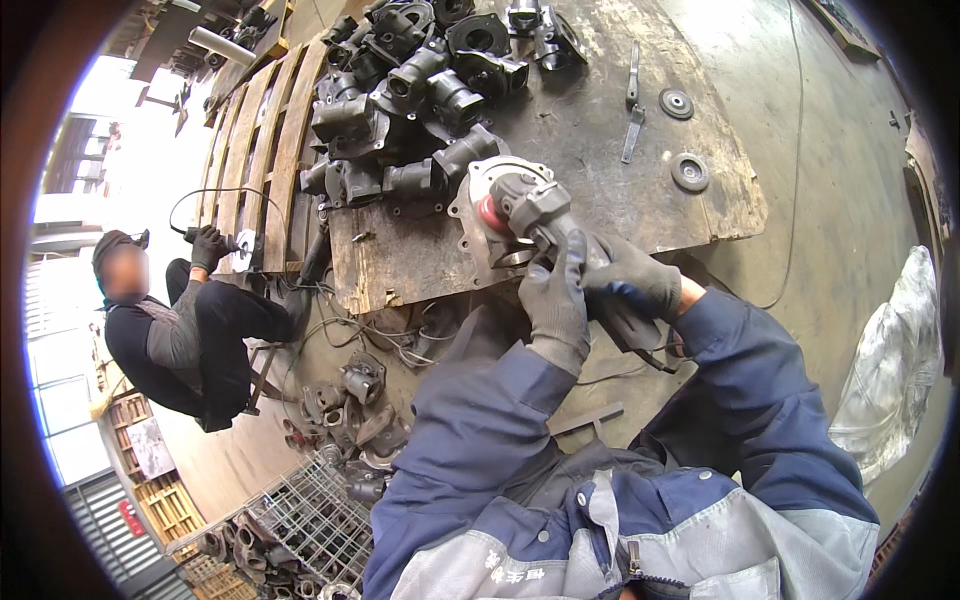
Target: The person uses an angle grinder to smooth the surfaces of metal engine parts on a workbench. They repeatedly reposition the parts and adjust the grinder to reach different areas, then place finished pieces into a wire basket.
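An angle grinder [540, 212] with a reddish disc [491, 214] lies against the pale, machined face of a metal casting [478, 250] at the table's near edge. My right hand [640, 280], in a grey glove, is wrapped round the grinder's body, with its cord trailing behind. My left hand [556, 305], also gloved, grips the grinder nearer its head, its fingers pointing up along the neck. The grinder's head hides part of the casting's face and of the disc's contact with it.
Dark castings [410, 100] are heaped on the worn wooden tabletop [620, 190]. Two discs [689, 172] and a flat spanner [633, 130] lie to the right. A co-worker [170, 320] with another grinder [238, 243] squats at left. Cables, more castings and a wire basket [310, 515] are below.
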